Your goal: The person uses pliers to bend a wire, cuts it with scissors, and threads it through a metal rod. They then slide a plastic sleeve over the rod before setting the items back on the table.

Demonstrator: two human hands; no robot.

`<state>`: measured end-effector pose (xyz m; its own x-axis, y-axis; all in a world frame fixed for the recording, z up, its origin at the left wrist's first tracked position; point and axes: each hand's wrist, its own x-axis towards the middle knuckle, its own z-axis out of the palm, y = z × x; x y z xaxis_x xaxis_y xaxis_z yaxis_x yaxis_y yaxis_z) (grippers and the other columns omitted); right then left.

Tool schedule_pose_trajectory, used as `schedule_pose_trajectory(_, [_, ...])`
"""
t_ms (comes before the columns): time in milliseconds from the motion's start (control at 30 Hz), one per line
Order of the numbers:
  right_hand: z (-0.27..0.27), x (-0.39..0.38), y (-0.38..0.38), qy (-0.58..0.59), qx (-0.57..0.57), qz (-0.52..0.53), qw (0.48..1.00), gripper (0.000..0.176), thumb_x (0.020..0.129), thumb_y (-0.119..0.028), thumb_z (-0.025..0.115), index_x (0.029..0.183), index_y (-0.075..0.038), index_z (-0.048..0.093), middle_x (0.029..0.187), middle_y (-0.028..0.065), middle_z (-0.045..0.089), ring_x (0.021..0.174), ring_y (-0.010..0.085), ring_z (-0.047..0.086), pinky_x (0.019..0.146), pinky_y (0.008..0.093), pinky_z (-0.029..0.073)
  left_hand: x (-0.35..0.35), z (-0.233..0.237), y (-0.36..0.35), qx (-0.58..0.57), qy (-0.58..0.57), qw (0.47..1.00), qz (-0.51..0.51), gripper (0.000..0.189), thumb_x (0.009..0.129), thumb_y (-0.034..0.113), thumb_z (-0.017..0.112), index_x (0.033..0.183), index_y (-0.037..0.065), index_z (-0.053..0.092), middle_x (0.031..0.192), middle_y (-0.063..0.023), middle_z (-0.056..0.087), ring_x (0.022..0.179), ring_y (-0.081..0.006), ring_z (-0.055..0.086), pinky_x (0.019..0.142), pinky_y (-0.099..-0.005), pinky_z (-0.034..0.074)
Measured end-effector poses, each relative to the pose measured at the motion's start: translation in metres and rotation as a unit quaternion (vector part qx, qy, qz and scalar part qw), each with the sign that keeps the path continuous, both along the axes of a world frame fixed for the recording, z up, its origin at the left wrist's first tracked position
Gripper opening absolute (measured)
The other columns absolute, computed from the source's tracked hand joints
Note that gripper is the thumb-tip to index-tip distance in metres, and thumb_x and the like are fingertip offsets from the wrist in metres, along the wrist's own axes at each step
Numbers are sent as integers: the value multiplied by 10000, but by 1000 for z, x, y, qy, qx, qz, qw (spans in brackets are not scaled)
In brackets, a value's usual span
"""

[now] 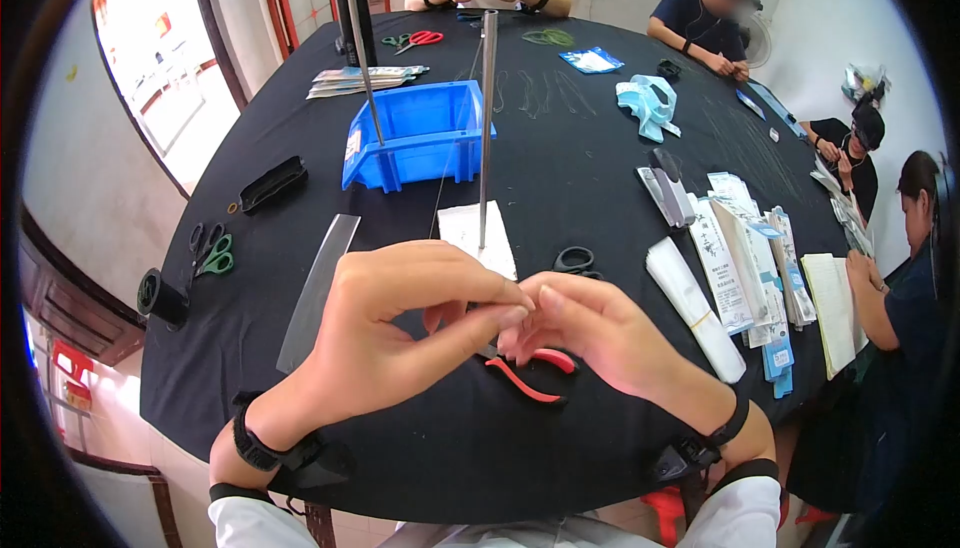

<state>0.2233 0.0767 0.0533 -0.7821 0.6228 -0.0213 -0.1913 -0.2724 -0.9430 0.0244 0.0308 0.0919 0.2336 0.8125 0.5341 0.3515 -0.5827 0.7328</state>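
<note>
My left hand [415,308] and my right hand [600,333] meet over the near part of the table, fingertips touching. Both are closed in a pinch. Whatever lies between the fingers is too small or hidden to make out. Just beneath them are red-handled pliers [525,378], their jaws partly covered by my fingers. A metal rod [486,138] rises behind my left hand from a white pad [470,228]. To the left lies a clear plastic strip [318,293], and black scissors [577,261] rest beyond my right hand.
A blue bin [425,143] stands behind the rod. Green-handled scissors [215,256] and a black tray [273,185] lie left. On the right are a stapler [668,188], white sleeves [695,308] and printed packets [735,258]. Several people sit around the black-covered table [400,478].
</note>
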Motion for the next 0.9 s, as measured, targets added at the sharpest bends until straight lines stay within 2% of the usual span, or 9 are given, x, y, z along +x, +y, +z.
schedule_pose_trajectory(67, [2,0,4,79,-87,65,991,279,978,-234,417,1039,3,552,894,71,597,799,123,587,718,255,490,3,-2,1,27,15,999,-10,97,699,-16,693,791,10,701,692,-57,635,567,-87,528,497,-214,383])
schedule_pose_trajectory(167, [0,-3,4,107,-93,95,985,257,972,-223,433,1020,0,552,853,60,582,752,118,576,694,258,496,4,0,-1,65,33,997,-18,130,690,-19,700,814,21,697,739,-68,633,596,-108,550,498,-211,406])
schedule_pose_trajectory(300, [-5,-2,5,125,-120,118,978,225,960,-204,461,1006,-3,553,813,53,572,714,114,566,662,256,499,3,-4,-1,125,61,990,-16,154,680,-28,706,823,24,686,780,-81,632,626,-128,570,509,-221,435])
schedule_pose_trajectory(467, [-1,0,3,133,-103,120,978,201,949,-180,486,1015,-3,556,795,69,589,701,123,588,647,255,502,4,-5,0,137,64,989,-6,157,666,-44,707,807,21,680,795,-93,628,666,-155,608,553,-239,476])
schedule_pose_trajectory(600, [4,1,-2,93,-131,110,981,198,946,-177,491,1031,-10,553,797,95,612,705,136,611,645,252,501,6,-7,2,141,51,989,-19,158,664,-49,706,807,14,678,802,-106,624,690,-172,626,580,-248,496])
schedule_pose_trajectory(767, [-1,1,-1,126,-129,133,975,184,943,-175,497,1023,-17,546,795,94,610,701,135,611,636,250,496,6,-7,1,133,50,990,-21,149,677,-42,706,810,19,681,832,-101,620,689,-143,617,569,-227,488])
schedule_pose_trajectory(900, [1,0,-3,130,-118,97,980,164,932,-154,517,997,-6,548,792,78,598,693,126,601,631,248,490,5,-7,-1,109,45,993,-14,140,691,-40,696,816,20,681,860,-96,619,675,-108,595,551,-205,473])
